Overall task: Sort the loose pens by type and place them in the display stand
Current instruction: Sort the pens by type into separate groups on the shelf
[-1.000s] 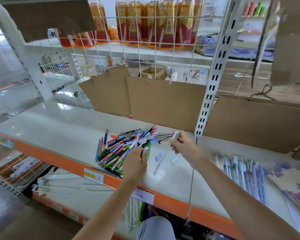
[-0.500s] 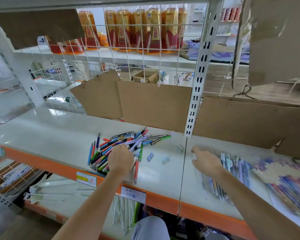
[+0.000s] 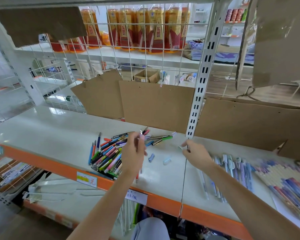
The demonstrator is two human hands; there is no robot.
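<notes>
Left hand [image 3: 134,151] sits over the loose pen pile [image 3: 109,155], pinching a light pen [image 3: 142,136]. Right hand [image 3: 196,154] pinches a small pale cap [image 3: 180,147] on the shelf [image 3: 50,135].

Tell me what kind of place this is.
Most likely a retail shop's stockroom or aisle: metal shelving with an orange edge carrying handwritten price tags, packaged drink bottles behind a wire grid, and a loose pile of pens being sorted.

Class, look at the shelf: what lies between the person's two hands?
In the head view, two small pale blue caps lie on the white shelf between the left hand and right hand.
</notes>
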